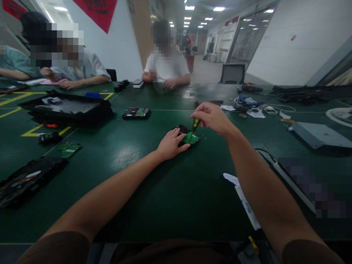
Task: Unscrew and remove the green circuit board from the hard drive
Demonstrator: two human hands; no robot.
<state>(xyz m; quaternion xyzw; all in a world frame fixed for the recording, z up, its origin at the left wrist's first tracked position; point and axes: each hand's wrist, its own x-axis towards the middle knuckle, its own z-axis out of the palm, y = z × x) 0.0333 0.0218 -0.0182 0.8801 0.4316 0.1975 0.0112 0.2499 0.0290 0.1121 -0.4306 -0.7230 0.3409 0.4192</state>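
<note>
A small black hard drive with a green circuit board (189, 137) lies on the dark green table (154, 183) in front of me. My left hand (172, 145) rests on its near left side, fingers pressed down on it and holding it still. My right hand (213, 118) hovers just above and right of it, closed round a small screwdriver with a yellow and black handle (195, 124). The screwdriver points down at the board.
Another hard drive (136, 113) lies further back. A black tray (67, 108), a loose green board (68, 148) and a dismantled black device (27, 179) lie left. A grey box (320, 135), cables (247, 102) and a white label strip (243, 201) lie right. People sit across the table.
</note>
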